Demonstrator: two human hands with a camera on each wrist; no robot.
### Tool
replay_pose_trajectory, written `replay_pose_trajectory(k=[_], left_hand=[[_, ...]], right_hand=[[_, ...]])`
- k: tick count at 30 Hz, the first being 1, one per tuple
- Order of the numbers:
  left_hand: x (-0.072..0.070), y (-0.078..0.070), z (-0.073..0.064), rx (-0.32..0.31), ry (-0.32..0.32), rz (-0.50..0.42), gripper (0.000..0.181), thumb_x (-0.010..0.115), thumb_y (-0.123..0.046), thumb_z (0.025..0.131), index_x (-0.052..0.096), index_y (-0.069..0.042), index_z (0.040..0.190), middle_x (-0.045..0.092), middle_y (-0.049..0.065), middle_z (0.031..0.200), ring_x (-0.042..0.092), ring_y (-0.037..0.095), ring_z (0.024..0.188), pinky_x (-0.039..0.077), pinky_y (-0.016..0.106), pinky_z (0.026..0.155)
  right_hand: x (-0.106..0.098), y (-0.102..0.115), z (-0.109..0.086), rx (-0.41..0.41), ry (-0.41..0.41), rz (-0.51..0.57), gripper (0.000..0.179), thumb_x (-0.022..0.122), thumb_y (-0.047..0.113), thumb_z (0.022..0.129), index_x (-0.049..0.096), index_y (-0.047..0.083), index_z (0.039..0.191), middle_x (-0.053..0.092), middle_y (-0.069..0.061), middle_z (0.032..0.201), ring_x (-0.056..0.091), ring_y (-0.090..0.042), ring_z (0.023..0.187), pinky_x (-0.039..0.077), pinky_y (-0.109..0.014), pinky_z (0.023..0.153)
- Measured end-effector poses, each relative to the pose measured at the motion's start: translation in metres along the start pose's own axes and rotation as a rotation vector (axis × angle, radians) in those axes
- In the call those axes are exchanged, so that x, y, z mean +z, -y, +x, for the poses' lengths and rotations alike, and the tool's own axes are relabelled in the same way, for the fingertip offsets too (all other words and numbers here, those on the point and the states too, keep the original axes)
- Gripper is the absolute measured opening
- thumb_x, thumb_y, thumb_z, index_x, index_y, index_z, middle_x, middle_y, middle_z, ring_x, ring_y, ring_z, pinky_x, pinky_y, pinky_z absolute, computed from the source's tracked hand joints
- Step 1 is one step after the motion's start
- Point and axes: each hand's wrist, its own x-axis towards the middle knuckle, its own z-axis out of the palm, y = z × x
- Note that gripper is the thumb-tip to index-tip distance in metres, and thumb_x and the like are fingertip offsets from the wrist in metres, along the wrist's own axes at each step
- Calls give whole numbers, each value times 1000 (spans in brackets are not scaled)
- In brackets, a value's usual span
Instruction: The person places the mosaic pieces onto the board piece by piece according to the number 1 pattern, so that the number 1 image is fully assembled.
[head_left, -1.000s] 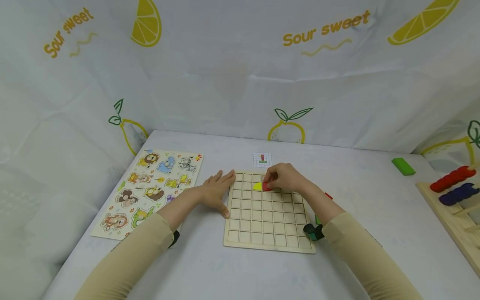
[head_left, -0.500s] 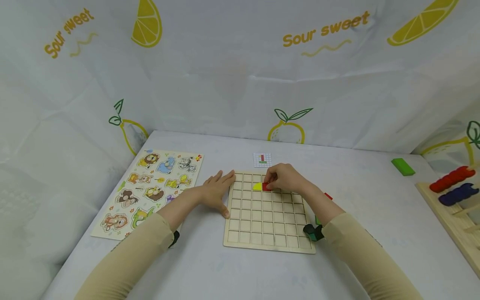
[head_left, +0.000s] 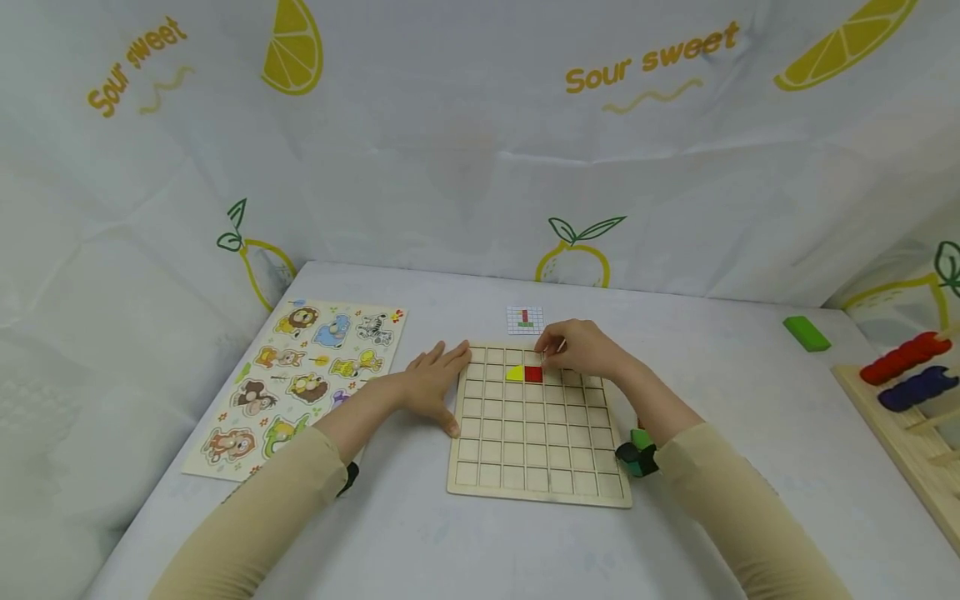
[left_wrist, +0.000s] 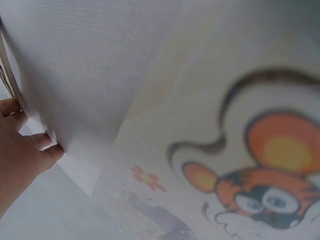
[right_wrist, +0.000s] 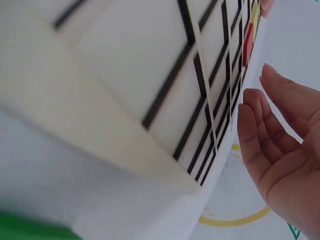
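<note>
A wooden grid board (head_left: 525, 483) lies on the white-covered table. Side by side in its second row from the back sit a yellow piece with a curved edge (head_left: 515, 373) and a red square piece (head_left: 533, 374). My left hand (head_left: 431, 386) rests flat with fingers spread, fingertips and thumb at the board's left edge. Just right of the red square is my right hand (head_left: 581, 350), its fingers bent loosely and nothing between them. In the right wrist view, the thumb and fingers of the right hand (right_wrist: 285, 145) stand apart beside the board.
Behind the board lies a small pattern card (head_left: 525, 320). An animal puzzle board (head_left: 307, 387) is at left. A green block (head_left: 806, 333) and a wooden bead frame (head_left: 900, 433) stand at right. Another green block (head_left: 641, 438) shows partly under the right forearm.
My right hand has let go of the red square and moved slightly right and up, leaving the piece on the board. The left hand stays put.
</note>
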Motion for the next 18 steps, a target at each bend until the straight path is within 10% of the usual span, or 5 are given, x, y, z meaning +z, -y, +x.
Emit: replay_pose_trajectory(k=[18], left_hand=[[-1, -2, -2, 5, 8, -12, 125, 85, -47, 71, 5, -10, 160, -6, 4, 170, -8, 38, 156, 5, 58, 127]], right_hand=[[-45, -35, -29, 41, 23, -7, 29, 69, 18, 91, 67, 5, 117, 69, -11, 108, 64, -23, 99, 52, -32, 81]])
